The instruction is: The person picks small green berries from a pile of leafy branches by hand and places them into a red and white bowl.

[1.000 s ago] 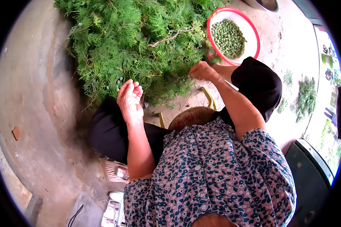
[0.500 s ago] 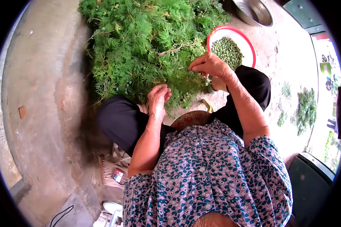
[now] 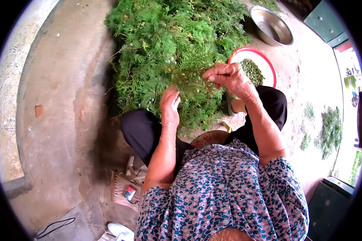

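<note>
My right hand (image 3: 231, 80) is closed in a pinch on the stem end of a green conifer sprig (image 3: 191, 78), which stretches to the left in front of me. At the sprig's other side is my left hand (image 3: 169, 105), its fingers drawn together; whatever lies between them is too small to make out. Beneath both hands spreads a big heap of leafy conifer branches (image 3: 149, 56) with small pale-green cones among the leaves. Just beyond my right hand stands a white basin with a red rim (image 3: 274, 70), holding many small green cones (image 3: 251, 72), partly hidden by that hand.
A metal basin (image 3: 283, 36) stands at the far right. Loose green sprigs (image 3: 331, 128) lie on the concrete floor to the right. Near my left side are a wooden-framed woven seat (image 3: 120, 190) with a small box (image 3: 130, 193) on it, and a brick piece (image 3: 38, 111).
My left hand has risen towards the sprig, and the right hand has turned, bringing the sprig up between both hands. The whole view has shifted slightly.
</note>
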Tool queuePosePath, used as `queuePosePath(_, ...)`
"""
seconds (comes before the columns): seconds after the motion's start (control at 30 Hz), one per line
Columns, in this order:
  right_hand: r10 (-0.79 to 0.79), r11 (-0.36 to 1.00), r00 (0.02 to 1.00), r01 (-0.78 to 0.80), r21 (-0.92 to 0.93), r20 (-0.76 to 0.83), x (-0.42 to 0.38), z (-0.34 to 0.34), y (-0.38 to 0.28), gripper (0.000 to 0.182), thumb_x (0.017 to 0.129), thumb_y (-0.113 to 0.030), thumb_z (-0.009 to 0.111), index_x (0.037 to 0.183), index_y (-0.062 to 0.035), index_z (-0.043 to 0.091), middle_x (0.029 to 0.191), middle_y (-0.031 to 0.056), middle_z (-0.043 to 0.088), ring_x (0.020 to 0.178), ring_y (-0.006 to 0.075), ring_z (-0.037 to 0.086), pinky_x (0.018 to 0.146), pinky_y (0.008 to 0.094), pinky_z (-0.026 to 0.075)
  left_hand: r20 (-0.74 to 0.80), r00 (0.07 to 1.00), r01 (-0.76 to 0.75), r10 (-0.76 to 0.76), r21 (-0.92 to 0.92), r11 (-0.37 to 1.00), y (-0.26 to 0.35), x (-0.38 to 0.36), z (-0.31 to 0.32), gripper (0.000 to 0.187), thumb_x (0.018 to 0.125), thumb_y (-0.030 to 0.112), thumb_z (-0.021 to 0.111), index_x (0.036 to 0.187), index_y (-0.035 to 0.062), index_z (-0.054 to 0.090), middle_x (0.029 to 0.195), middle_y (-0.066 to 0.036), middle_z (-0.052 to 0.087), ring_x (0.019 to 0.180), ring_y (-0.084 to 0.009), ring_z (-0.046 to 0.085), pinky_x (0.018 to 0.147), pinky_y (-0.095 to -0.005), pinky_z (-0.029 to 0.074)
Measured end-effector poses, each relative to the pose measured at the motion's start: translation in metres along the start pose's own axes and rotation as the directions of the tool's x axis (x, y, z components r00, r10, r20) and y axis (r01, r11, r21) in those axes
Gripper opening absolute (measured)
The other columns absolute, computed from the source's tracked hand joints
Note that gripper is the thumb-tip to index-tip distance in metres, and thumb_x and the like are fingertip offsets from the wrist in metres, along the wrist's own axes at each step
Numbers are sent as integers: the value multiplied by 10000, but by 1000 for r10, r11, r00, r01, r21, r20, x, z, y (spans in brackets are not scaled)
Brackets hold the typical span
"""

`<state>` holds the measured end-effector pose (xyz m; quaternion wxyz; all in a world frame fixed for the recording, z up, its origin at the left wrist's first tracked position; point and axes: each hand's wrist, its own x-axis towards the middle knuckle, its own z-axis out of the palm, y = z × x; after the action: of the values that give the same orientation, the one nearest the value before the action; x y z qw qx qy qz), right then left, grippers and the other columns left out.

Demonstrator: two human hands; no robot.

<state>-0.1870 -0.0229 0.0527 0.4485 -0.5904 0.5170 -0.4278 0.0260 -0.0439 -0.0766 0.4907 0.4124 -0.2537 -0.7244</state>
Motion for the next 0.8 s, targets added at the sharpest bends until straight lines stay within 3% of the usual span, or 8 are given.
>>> queuePosePath(0.07,-38,999,999,38,-3,24,-1,-2,8,124,797,-72,623,908,-47,674,826,18,640,611,63,532,547,212,454,171,985,-36,38,-13,999,4,4,-1,368,761,141,557,1117,62,515,1054,-52,560,1045,-183,489,898,-350,348)
queuePosePath(0.2,19,996,997,-26,88,78,-4,-7,26,107,789,-64,625,878,-25,669,802,29,639,673,80,560,606,215,459,131,991,0,21,-160,987,5,9,3,328,760,172,618,1055,45,551,982,-28,584,939,-143,526,869,-285,374)
queuePosePath(0.37,97,988,981,-116,105,167,-8,-12,50,101,791,-48,621,877,-21,668,811,21,633,689,73,550,605,213,447,-32,999,1,-6,-146,989,-6,15,-4,264,730,163,703,942,42,602,845,-18,608,764,-103,566,644,-247,440)
queuePosePath(0.5,191,975,965,-207,76,180,-12,-15,60,108,793,-31,610,885,-17,665,797,14,622,644,69,548,577,212,449,-190,980,60,-56,18,998,1,8,1,134,712,96,704,803,30,629,701,-17,602,609,-104,546,593,-239,425)
queuePosePath(0.6,250,964,957,-260,51,148,-13,-18,74,110,801,-18,589,884,-14,661,823,22,625,593,75,553,522,210,456,-208,974,107,-92,61,992,-4,8,-6,197,704,97,705,861,25,609,765,-35,609,641,-108,548,581,-243,416)
queuePosePath(0.7,72,935,992,-104,-338,-105,-12,-18,80,168,787,-56,602,946,-15,640,921,64,623,640,112,592,481,212,458,-255,966,45,-51,-28,999,-12,7,-6,285,709,118,703,946,21,577,840,-52,609,685,-119,555,559,-256,414)
queuePosePath(0.73,-37,898,977,-61,-435,-212,-10,-11,80,175,744,-104,631,909,-50,656,847,138,621,890,239,586,791,341,459,-252,966,50,-54,-25,998,-13,6,-6,285,709,118,703,946,21,577,840,-52,609,685,-119,555,559,-256,414)
queuePosePath(0.8,-23,944,960,-71,-321,-279,-3,5,65,193,748,-94,632,933,-39,646,839,112,630,758,184,610,696,298,487,-204,978,66,-50,73,995,-2,-4,4,359,718,147,700,1007,9,537,904,-65,603,738,-136,563,559,-277,423)
